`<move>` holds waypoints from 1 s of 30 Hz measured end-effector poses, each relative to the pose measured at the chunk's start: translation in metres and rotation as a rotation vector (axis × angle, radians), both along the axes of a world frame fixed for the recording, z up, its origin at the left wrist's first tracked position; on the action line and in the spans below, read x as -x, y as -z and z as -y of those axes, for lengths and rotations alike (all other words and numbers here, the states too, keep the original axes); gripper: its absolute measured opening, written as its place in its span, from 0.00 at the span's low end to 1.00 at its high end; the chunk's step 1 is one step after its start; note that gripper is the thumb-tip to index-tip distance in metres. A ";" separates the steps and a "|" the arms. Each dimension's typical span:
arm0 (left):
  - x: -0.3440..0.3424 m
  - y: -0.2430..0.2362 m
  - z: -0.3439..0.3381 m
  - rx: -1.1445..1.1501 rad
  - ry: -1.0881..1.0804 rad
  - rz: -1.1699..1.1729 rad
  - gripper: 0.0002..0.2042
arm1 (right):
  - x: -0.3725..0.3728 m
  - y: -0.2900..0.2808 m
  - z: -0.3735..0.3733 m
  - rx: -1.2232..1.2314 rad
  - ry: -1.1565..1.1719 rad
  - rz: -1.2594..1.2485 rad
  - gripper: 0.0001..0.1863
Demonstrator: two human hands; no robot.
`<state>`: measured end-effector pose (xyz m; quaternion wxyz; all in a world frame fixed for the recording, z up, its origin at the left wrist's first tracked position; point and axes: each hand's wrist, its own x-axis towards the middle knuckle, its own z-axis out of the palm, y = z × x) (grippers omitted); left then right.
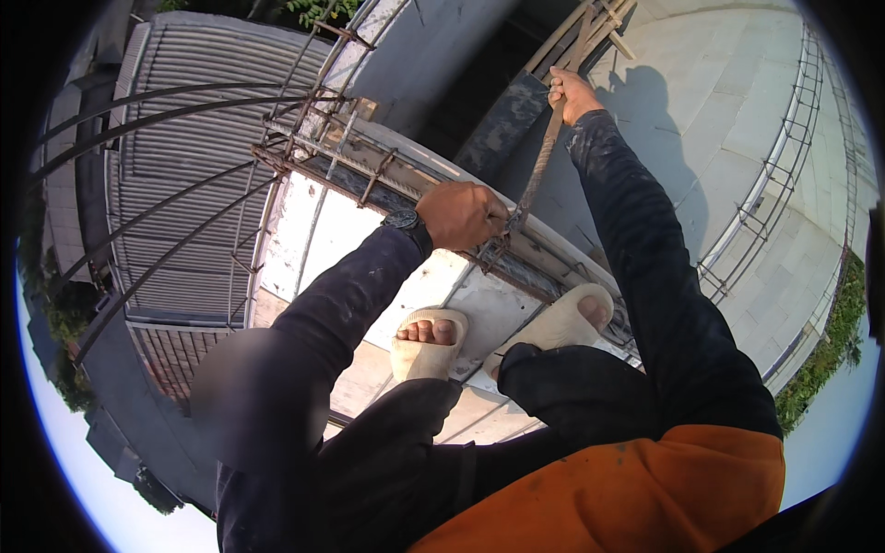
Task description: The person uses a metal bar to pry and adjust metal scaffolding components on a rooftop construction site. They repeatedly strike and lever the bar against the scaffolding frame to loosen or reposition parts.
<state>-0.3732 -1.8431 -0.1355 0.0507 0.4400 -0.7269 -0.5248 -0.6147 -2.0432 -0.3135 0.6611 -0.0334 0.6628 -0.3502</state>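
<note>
My right hand [573, 96] is wrapped round the upper part of a long rusty steel bar [544, 161], its arm stretched forward. The bar slants down to a rebar cage [383, 175] that runs along the top of the wall edge. At the bar's lower end, where it meets the cage, my left hand [464, 216] is closed with curled fingers. What those fingers grip is hidden under the hand. A dark watch sits on the left wrist. Both feet, in pale slippers [551, 330], stand on light boards [489, 300] just behind the cage.
Long bent bars [184, 97] reach out to the left over a corrugated roof [203, 175] lower down. Wooden battens [562, 41] lie beyond my right hand, above a dark opening [475, 74]. A second rebar cage [774, 175] borders the pale paneled surface [747, 92] on the right.
</note>
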 end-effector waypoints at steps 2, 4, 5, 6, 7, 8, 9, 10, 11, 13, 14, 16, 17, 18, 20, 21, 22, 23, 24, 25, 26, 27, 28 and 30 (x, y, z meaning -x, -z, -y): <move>-0.003 -0.005 -0.002 0.002 0.007 0.032 0.08 | -0.019 -0.002 -0.001 -0.043 0.000 0.022 0.06; 0.003 -0.008 0.002 0.030 0.012 0.027 0.08 | 0.001 0.012 0.000 -0.064 -0.021 0.081 0.07; 0.006 -0.008 0.004 0.050 0.006 0.017 0.08 | 0.012 0.021 0.003 -0.073 -0.031 0.109 0.08; 0.006 -0.009 0.001 0.055 -0.010 0.018 0.08 | 0.011 0.022 -0.002 -0.072 -0.017 0.124 0.11; 0.004 -0.008 0.000 0.047 -0.005 0.027 0.09 | 0.007 0.024 -0.004 -0.076 0.003 0.165 0.11; 0.003 -0.007 0.001 0.039 0.000 0.034 0.09 | 0.006 0.025 -0.006 -0.078 0.024 0.205 0.12; 0.003 -0.008 0.001 0.032 0.006 0.039 0.09 | 0.007 0.027 -0.007 -0.079 0.045 0.241 0.12; 0.003 -0.008 -0.001 0.019 0.011 0.049 0.09 | 0.010 0.028 -0.012 -0.089 0.060 0.252 0.12; 0.003 -0.008 -0.002 0.005 0.016 0.060 0.09 | 0.012 0.030 -0.022 -0.098 0.076 0.263 0.13; 0.001 -0.012 -0.003 0.006 0.011 0.076 0.09 | 0.016 0.031 -0.035 -0.121 0.108 0.280 0.14; 0.002 -0.012 -0.004 0.015 0.001 0.075 0.08 | 0.020 0.033 -0.043 -0.141 0.125 0.280 0.15; 0.005 -0.011 -0.009 0.082 -0.026 0.068 0.08 | 0.028 0.041 -0.053 -0.165 0.157 0.325 0.20; 0.006 -0.010 -0.012 0.140 -0.045 0.062 0.08 | 0.029 0.046 -0.054 -0.181 0.162 0.326 0.21; 0.007 -0.013 -0.012 0.195 -0.066 0.060 0.08 | 0.025 0.049 -0.056 -0.202 0.167 0.330 0.22; 0.008 -0.018 -0.011 0.191 -0.031 0.082 0.07 | 0.021 0.054 -0.056 -0.203 0.179 0.347 0.21; 0.010 -0.021 -0.011 0.185 -0.015 0.088 0.07 | 0.022 0.054 -0.053 -0.188 0.186 0.356 0.20; 0.010 -0.021 -0.011 0.164 -0.005 0.093 0.07 | 0.024 0.053 -0.050 -0.172 0.194 0.363 0.19; 0.009 -0.019 -0.009 0.143 0.007 0.097 0.07 | 0.028 0.050 -0.047 -0.126 0.186 0.351 0.18; 0.008 -0.019 -0.008 0.124 0.013 0.108 0.08 | 0.027 0.041 -0.039 -0.080 0.171 0.347 0.18; 0.007 -0.019 -0.009 0.114 0.000 0.081 0.08 | 0.029 0.029 -0.030 -0.034 0.155 0.338 0.18; 0.002 -0.020 -0.015 0.099 -0.016 0.061 0.08 | 0.011 0.011 -0.029 -0.033 0.144 0.280 0.18; -0.002 -0.018 -0.013 0.105 -0.017 0.036 0.09 | 0.013 0.008 -0.027 -0.032 0.143 0.246 0.18; -0.002 -0.016 -0.012 0.121 -0.001 0.034 0.09 | 0.015 0.003 -0.025 -0.030 0.143 0.213 0.18; 0.004 -0.015 -0.012 0.144 0.033 0.022 0.10 | 0.025 -0.003 -0.024 -0.022 0.160 0.185 0.19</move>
